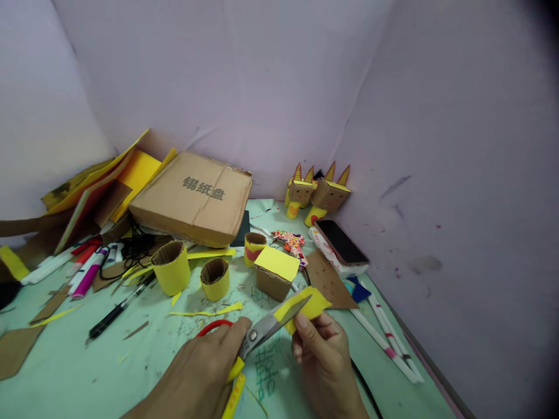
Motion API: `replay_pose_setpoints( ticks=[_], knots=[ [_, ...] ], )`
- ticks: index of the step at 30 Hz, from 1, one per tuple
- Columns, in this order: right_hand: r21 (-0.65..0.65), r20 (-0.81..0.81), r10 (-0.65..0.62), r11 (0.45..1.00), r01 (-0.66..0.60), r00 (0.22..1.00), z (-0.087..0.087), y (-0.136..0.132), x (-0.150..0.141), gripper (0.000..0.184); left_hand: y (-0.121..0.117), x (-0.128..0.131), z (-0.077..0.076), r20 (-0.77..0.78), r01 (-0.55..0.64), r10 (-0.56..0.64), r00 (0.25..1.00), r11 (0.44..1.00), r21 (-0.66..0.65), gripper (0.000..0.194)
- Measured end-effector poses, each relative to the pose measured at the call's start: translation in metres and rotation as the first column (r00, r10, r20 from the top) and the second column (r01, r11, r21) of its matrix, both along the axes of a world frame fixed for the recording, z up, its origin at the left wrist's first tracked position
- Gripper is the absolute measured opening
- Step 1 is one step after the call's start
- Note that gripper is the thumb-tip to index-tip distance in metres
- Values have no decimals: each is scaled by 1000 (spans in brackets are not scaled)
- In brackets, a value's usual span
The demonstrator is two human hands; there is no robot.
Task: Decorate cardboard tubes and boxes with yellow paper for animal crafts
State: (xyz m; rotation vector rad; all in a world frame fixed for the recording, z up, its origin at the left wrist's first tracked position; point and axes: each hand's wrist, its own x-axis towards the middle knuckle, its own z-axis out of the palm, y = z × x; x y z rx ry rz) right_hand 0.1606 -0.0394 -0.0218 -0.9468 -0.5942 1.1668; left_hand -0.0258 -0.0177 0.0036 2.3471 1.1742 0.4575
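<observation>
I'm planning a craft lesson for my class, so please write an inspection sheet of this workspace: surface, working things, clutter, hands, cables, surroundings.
Surface: pale-green table covering, bearing ragged yellow paper offcuts.
Working things: red-handled metal scissors, blades at a small yellow paper piece.
Clutter: purple-and-white plastic marker, brown cardboard carton, black-screened phone.
Hands: left hand grips scissors; right hand holds paper piece.
Cables: tangled black cord at left; black cable-like strand beside right hand.
Surroundings: pale lilac walls, smudged at right.
</observation>
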Motion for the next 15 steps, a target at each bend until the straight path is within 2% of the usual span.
replay_pose_setpoints(
  ticks=[5, 15],
  knots=[
    [-9, 8, 0, 1000, 0, 1000, 2, 0, 0, 24, -1, -1, 5, 0, 28, -28, 1000, 998, 53, 49],
    [-6, -9, 18, 1000, -18, 1000, 0, 0, 1, 24, 1, 3, 15, -34, 31, -32, 999, 999, -10, 41]
  ],
)
